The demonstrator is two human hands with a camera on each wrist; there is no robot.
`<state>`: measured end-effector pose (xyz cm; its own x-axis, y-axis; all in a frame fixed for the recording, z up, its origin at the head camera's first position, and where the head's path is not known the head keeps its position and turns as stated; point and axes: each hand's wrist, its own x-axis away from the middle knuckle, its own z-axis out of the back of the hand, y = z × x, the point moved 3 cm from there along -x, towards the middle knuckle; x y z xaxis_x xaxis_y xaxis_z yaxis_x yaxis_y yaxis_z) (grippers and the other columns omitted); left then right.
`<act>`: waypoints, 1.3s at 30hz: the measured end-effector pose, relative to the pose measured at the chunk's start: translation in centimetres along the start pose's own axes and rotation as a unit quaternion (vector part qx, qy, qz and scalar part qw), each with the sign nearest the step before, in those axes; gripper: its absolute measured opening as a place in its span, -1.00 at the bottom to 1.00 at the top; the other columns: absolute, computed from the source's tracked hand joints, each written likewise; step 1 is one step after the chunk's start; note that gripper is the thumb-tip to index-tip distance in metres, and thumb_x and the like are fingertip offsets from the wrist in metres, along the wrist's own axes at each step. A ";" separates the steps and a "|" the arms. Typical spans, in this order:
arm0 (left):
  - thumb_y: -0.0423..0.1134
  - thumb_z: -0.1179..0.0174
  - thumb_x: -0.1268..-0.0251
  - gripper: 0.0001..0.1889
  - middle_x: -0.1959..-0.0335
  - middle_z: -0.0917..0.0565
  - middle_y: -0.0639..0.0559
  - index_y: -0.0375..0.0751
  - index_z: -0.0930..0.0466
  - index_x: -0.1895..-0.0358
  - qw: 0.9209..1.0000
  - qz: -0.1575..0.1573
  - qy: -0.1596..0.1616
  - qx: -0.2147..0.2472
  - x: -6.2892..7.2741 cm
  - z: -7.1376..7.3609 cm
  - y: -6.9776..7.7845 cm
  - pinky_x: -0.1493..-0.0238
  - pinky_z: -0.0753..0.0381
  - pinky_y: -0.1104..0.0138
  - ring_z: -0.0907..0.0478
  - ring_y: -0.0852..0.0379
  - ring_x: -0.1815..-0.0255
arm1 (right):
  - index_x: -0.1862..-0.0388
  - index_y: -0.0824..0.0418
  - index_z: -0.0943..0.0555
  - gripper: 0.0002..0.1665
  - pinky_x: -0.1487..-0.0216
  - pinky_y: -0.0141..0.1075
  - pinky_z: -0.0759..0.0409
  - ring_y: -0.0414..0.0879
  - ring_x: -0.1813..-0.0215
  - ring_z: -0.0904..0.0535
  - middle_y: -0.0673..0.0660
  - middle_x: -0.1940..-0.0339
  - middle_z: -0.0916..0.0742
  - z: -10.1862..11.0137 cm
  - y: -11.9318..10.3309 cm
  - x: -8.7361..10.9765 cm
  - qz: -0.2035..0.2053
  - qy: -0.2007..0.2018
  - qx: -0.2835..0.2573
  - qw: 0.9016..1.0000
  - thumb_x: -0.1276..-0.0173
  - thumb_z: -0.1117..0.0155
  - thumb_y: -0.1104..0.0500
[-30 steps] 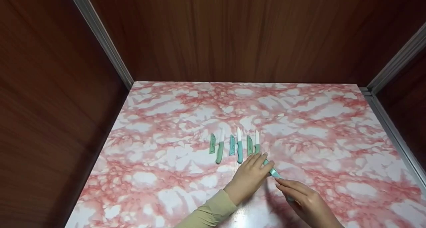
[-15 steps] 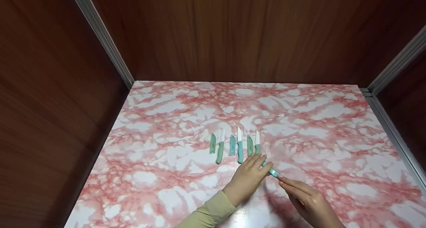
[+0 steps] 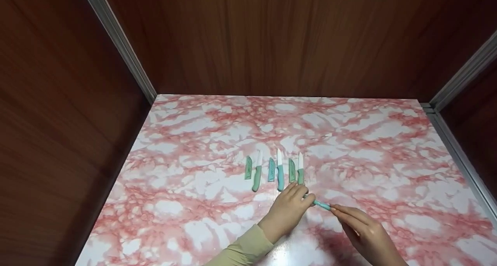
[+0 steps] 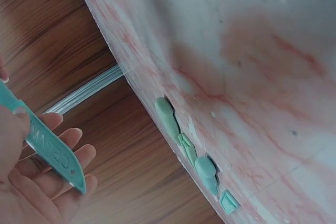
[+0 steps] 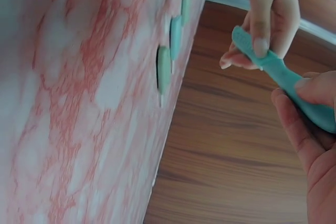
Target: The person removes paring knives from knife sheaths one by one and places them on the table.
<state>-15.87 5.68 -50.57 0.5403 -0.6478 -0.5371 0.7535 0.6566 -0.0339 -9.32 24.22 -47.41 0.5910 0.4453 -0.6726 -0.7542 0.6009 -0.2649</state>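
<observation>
My left hand [image 3: 285, 209] pinches a teal blade sheath [image 4: 55, 153] with raised lettering, thumb on one side and fingers behind it. The handle [image 5: 289, 82] of a teal paring knife is gripped by my right hand [image 3: 367, 229]. In the right wrist view the sheath meets the handle in one line, and the blade is hidden. Both hands hold the knife above the front of the table. Just beyond my left fingers lies a bare paring knife [image 3: 300, 174] with a green handle, its sheath [image 3: 292, 171] beside it.
Farther left on the marbled table [image 3: 186, 211] lie a blue-handled paring knife [image 3: 280, 176] and a green-handled one [image 3: 257, 176], white blades pointing away. A blue sheath [image 3: 271, 169] and a green sheath [image 3: 248, 168] lie to their left. Wood-grain panels [image 3: 271, 40] enclose the table.
My left hand has drawn back slightly towards me and my right hand has shifted a little right. The sheathed knife between them now lies at a flatter angle. The knives on the table stay put.
</observation>
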 end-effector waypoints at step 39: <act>-0.05 0.02 -0.41 -0.81 0.44 -0.49 0.21 0.02 -0.54 0.29 0.999 -0.016 0.022 -0.024 0.5 1.6 0.9 0.40 -0.35 0.51 -0.44 0.27 0.42 | 0.00 0.19 -0.68 -0.55 0.15 -0.57 -0.52 -0.15 0.14 -0.60 0.02 0.07 -0.67 -0.4 1.0 -0.6 -0.036 -0.024 0.031 0.999 -0.54 0.11 0.00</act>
<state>-14.35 5.37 -49.55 0.4974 -0.6520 -0.5722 0.7514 0.6535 -0.0914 -10.53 24.32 -47.56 0.6571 0.4306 -0.6187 -0.6913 0.6715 -0.2669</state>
